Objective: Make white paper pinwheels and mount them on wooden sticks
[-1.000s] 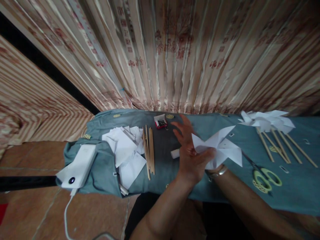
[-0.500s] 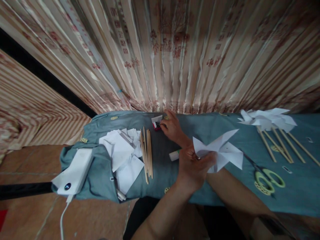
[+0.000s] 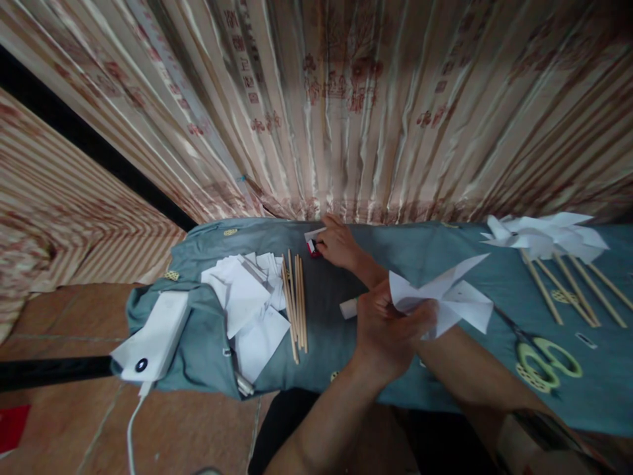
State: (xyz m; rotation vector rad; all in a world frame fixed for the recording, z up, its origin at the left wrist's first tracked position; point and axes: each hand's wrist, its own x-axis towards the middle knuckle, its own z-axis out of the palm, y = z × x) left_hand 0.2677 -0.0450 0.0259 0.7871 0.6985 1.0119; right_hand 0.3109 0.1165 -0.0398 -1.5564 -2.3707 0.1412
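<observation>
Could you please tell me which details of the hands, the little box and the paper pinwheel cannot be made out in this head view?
- Small red box: contents hidden by the right hand reaching into it; too small as well.
- Right hand: fingertips out of sight at the box, so whether they pinch anything is unclear.
- Paper pinwheel: its centre is covered by the left hand.
- White stick: partly behind the left hand; kind unreadable.

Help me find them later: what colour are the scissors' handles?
Pale yellow-green, on the scissors in the head view.
</observation>
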